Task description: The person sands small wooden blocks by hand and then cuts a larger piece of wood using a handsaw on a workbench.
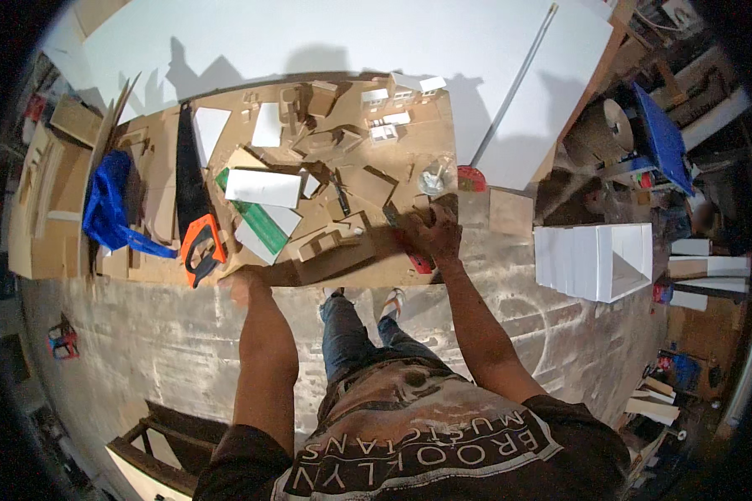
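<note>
My left hand is at the front edge of the cardboard-covered table, just right of the orange-and-black handle of a handsaw. Motion smears its fingers. At the table's front right, my right hand reaches down with fingers apart over a long dark-and-red tool, whose kind is partly hidden beneath it. Between the hands lies a small cardboard piece with raised parts. Behind it are a green-and-white strip, a white rectangular piece and a slim black tool.
Small cardboard models and scraps stand at the table's back. Blue cloth hangs by upright boards at left. A clear dish and a red object lie at right. A white box stands beyond the table's right side.
</note>
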`<act>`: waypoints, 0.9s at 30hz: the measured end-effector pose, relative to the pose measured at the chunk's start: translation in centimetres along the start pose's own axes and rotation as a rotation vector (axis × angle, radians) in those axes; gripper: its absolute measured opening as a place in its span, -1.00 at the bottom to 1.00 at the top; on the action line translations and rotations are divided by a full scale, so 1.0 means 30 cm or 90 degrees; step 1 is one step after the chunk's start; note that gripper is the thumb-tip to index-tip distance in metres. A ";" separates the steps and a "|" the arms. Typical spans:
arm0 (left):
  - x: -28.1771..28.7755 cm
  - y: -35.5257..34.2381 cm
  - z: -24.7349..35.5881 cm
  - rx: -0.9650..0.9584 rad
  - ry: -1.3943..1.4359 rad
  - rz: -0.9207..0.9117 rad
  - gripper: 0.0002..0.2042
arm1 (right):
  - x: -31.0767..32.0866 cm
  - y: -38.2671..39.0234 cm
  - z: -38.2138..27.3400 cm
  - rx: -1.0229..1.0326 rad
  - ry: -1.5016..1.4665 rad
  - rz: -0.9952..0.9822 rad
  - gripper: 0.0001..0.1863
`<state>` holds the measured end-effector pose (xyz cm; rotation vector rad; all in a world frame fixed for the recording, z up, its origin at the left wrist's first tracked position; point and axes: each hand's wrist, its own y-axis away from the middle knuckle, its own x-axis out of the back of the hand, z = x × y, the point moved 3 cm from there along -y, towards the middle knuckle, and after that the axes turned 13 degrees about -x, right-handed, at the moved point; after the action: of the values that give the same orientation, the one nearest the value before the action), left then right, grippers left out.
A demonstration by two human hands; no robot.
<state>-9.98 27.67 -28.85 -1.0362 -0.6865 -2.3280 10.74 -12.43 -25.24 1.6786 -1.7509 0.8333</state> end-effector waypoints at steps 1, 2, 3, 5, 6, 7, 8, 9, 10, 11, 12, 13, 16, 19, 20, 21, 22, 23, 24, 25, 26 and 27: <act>0.003 -0.009 -0.008 -0.011 0.001 0.010 -0.14 | -0.004 -0.003 -0.037 -0.008 0.038 0.001 -0.64; 0.003 -0.017 -0.001 -0.026 0.002 0.017 -0.14 | -0.015 -0.002 -0.066 -0.019 0.075 0.005 -0.64; -0.002 -0.004 0.014 -0.045 0.000 0.013 -0.14 | -0.032 -0.004 -0.026 -0.028 0.051 0.026 -0.67; -0.018 -0.002 0.029 -0.036 0.002 -0.001 -0.14 | -0.055 -0.008 -0.001 0.004 0.021 0.071 -0.67; -0.015 -0.012 0.023 -0.024 0.004 -0.014 -0.13 | -0.053 -0.006 -0.012 0.039 -0.009 0.113 -0.68; -0.031 -0.057 -0.001 -0.043 0.020 -0.083 -0.11 | -0.049 0.001 -0.013 0.045 -0.008 0.107 -0.68; -0.029 -0.063 -0.002 -0.034 0.022 -0.078 -0.11 | -0.036 0.004 -0.025 -0.042 -0.037 0.016 -0.70; -0.026 -0.064 0.004 -0.027 0.000 -0.024 -0.11 | -0.031 0.008 -0.039 -0.128 -0.065 -0.074 -0.71; -0.018 -0.066 0.008 -0.019 -0.022 0.030 -0.10 | -0.050 0.005 -0.020 -0.121 -0.063 -0.081 -0.71; -0.023 -0.017 0.022 -0.021 -0.025 0.015 -0.10 | -0.032 -0.005 0.049 -0.079 -0.087 -0.026 -0.72; -0.015 0.001 0.029 -0.008 -0.012 0.012 -0.10 | -0.022 -0.006 0.046 -0.033 -0.115 0.016 -0.73; -0.007 0.015 0.034 0.004 0.000 0.009 -0.09 | -0.015 -0.004 0.053 -0.031 -0.113 0.016 -0.73; 0.002 -0.052 0.010 -0.011 0.011 0.023 -0.08 | -0.007 -0.012 -0.039 -0.163 -0.243 -0.106 -0.70; 0.012 0.011 0.031 -0.009 0.032 -0.026 -0.07 | -0.038 -0.050 0.056 -0.110 -0.199 -0.053 -0.66; 0.020 0.015 0.035 -0.007 0.032 -0.028 -0.07 | -0.056 -0.057 0.057 -0.097 -0.215 -0.070 -0.65; 0.028 0.022 0.041 -0.021 0.030 -0.040 -0.07 | -0.070 -0.063 0.060 -0.085 -0.231 -0.086 -0.64; 0.030 0.031 0.045 -0.035 0.027 -0.053 -0.06 | -0.077 -0.070 0.069 -0.085 -0.228 -0.083 -0.64; 0.031 0.023 0.047 -0.033 0.028 -0.052 -0.06 | -0.096 -0.072 0.056 -0.117 -0.259 -0.128 -0.64; 0.029 0.016 0.048 -0.020 0.025 -0.057 -0.07 | -0.111 -0.072 0.047 -0.149 -0.288 -0.172 -0.64; 0.026 0.013 0.049 -0.008 0.021 -0.064 -0.07 | -0.113 -0.069 0.038 -0.148 -0.288 -0.172 -0.64; 0.027 -0.021 0.039 -0.003 0.024 -0.053 -0.07 | -0.115 -0.053 -0.026 -0.146 -0.301 -0.174 -0.64; 0.022 -0.035 0.032 -0.001 0.029 -0.063 -0.07 | -0.109 -0.046 -0.050 -0.146 -0.312 -0.168 -0.64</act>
<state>-10.51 28.90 -28.04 -0.9658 -0.7345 -2.4293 12.26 -9.21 -26.70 2.0066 -1.7859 0.0959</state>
